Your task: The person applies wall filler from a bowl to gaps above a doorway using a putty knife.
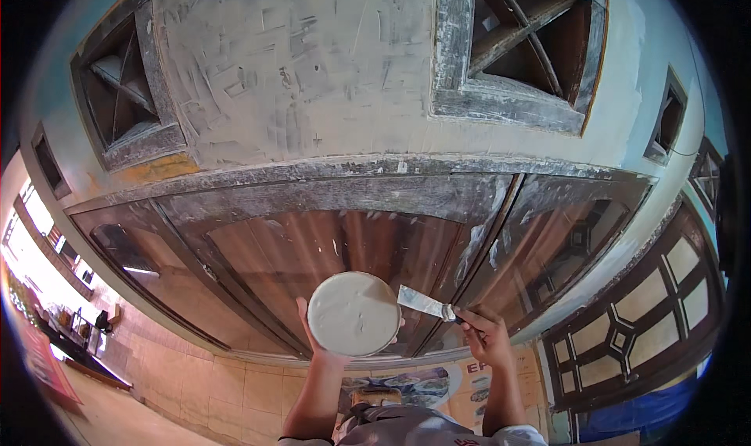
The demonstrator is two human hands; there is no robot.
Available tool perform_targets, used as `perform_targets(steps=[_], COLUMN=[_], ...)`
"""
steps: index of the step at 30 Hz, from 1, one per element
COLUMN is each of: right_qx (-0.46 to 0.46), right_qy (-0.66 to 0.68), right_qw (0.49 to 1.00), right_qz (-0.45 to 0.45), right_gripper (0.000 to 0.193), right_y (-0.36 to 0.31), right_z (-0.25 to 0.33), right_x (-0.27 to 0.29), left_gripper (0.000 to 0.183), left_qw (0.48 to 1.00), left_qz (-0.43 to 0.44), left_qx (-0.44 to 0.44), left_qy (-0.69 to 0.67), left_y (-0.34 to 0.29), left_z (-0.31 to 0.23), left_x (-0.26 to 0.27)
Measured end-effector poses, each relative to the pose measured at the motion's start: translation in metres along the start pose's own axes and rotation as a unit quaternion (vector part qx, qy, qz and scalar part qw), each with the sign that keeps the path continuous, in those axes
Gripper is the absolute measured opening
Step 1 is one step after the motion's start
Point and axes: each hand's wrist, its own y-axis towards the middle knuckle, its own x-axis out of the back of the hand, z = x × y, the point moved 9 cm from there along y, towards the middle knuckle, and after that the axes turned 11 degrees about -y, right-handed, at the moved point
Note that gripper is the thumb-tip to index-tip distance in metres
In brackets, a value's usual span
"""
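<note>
My left hand (310, 338) holds a round tub (374, 353) from beneath, its fingers showing at both sides of the rim. Smooth off-white putty (352, 313) fills the tub to near the top, with small dents in its surface. In my right hand (488, 336) is a putty knife (424, 302), its handle wrapped by the fingers. The flat blade points left towards the tub's right edge and carries pale smears; whether it touches the rim I cannot tell. Beyond both hands stand dark wooden window panels (313, 199) with reflecting glass, spotted with white marks.
Above the panels rises a wall (297, 70) with patchy grey-white putty. Worn wooden vent frames (508, 109) with crossed bars are set into it. A brown door (626, 329) with pale panes stands at right, near a blue sheet (641, 415). Printed cardboard (473, 399) lies below on the tiled floor (195, 383).
</note>
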Motion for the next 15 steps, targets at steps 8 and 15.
perform_targets(steps=[8, 15], right_qx=[0.147, 0.155], right_qy=[-0.16, -0.149], right_qw=[0.975, 0.974], right_qz=[0.05, 0.078], right_gripper=[0.051, 0.051], right_y=[0.023, 0.026], right_z=[0.039, 0.037], right_x=[0.029, 0.032], left_gripper=[0.105, 0.104], left_qw=[0.999, 1.0], left_qz=[-0.035, -0.01], left_qx=[-0.03, -0.01], left_qy=[0.002, -0.014], left_y=[0.005, 0.008], left_z=[0.016, 0.03], left_x=[0.001, -0.007])
